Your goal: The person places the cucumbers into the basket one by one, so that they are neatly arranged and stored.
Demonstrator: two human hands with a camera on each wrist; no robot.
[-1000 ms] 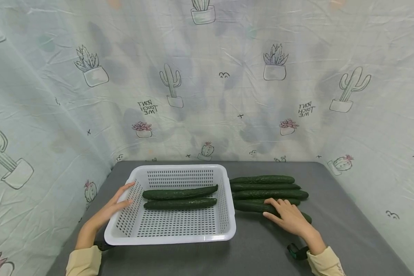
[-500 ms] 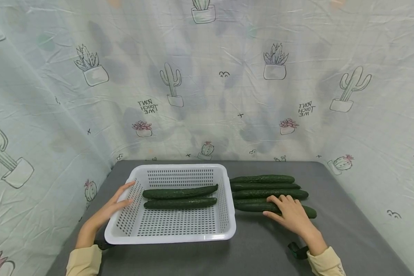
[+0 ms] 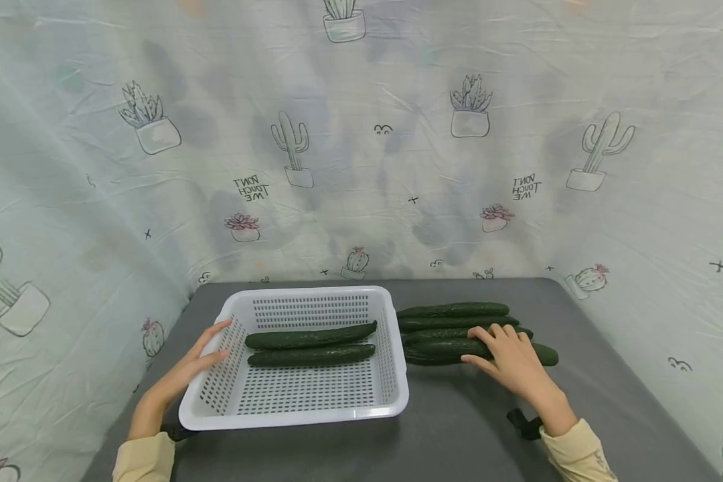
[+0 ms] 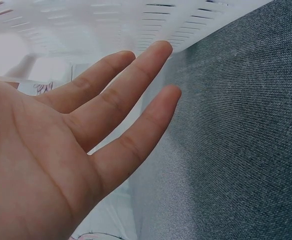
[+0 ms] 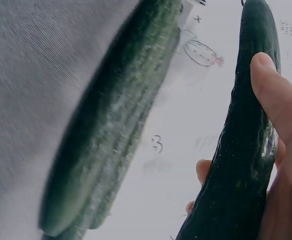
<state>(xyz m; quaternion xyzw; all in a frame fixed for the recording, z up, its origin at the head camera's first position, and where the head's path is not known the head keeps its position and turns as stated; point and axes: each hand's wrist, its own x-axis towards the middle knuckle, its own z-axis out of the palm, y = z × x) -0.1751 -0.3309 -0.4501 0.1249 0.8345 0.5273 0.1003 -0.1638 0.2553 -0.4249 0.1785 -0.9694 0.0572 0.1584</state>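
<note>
My right hand [image 3: 515,361] grips a dark green cucumber [image 3: 545,355], its thumb along the near side. In the right wrist view that cucumber [image 5: 235,160] stands apart from other cucumbers [image 5: 106,130] lying on the cloth. Over the left rim of a white plastic basket [image 3: 295,416] rest the thumb and a finger of my left hand [image 3: 183,371]. Seen from the left wrist, three fingers [image 4: 131,87] extend nearly straight outside the basket wall. Two cucumbers [image 3: 310,337] lie side by side inside the basket. Several more cucumbers [image 3: 452,310] lie right of it, their left ends hidden by its wall.
A grey cloth [image 3: 458,435] covers the table. Behind and at both sides hangs a pale curtain [image 3: 337,221] printed with potted cacti. A dark strap [image 3: 524,424] sits by the right wrist.
The cucumber in my right hand has risen and shifted slightly away from me, now overlapping the ones behind it. My left hand and the basket keep their places; the head view has turned slightly.
</note>
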